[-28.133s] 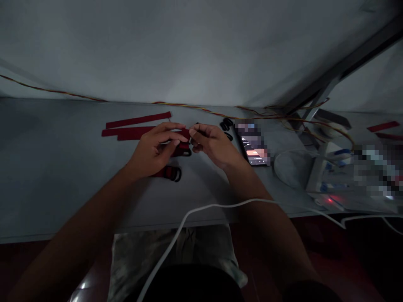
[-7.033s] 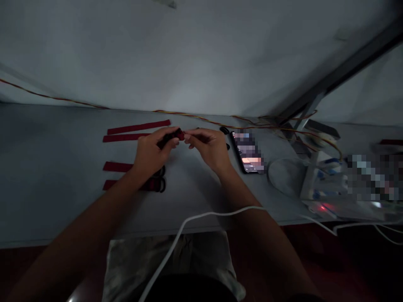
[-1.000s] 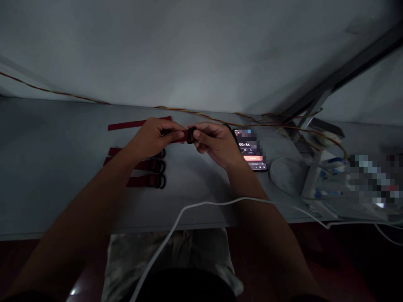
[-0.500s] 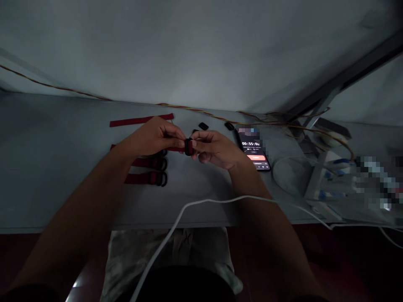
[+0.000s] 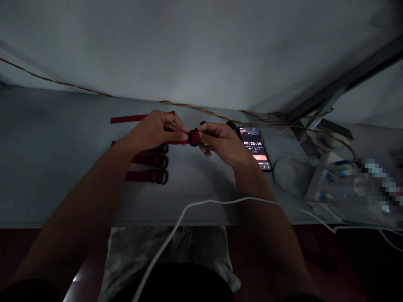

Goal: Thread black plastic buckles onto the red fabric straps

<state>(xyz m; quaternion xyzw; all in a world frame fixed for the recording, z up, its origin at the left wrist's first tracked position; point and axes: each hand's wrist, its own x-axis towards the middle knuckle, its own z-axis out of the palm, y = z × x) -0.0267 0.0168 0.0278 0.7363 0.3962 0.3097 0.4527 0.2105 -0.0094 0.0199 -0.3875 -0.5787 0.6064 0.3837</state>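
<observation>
Between both hands, above the table, is a red strap (image 5: 179, 141) threaded through a black buckle (image 5: 190, 138). My left hand (image 5: 159, 130) pinches the strap just left of the buckle. At the buckle's right side, my right hand (image 5: 220, 140) grips the short red strap end between thumb and fingers. Under and below my left wrist lie several red straps with black buckles, among them a lower one (image 5: 140, 176) and one above it (image 5: 143, 160). A plain red strap (image 5: 129, 119) lies behind my left hand, partly covered by it.
A phone (image 5: 255, 144) with a running timer lies right of my right hand. Black buckles, one (image 5: 231, 125) beside the phone, lie behind that hand. A white cable (image 5: 220, 201) crosses in front of me. Twisted wires (image 5: 201, 109) run along the wall; a clear plastic bag (image 5: 288, 176) lies at right.
Both hands have shifted slightly up, the right one also rightward. The buckle has turned so that more of the red strap shows in it.
</observation>
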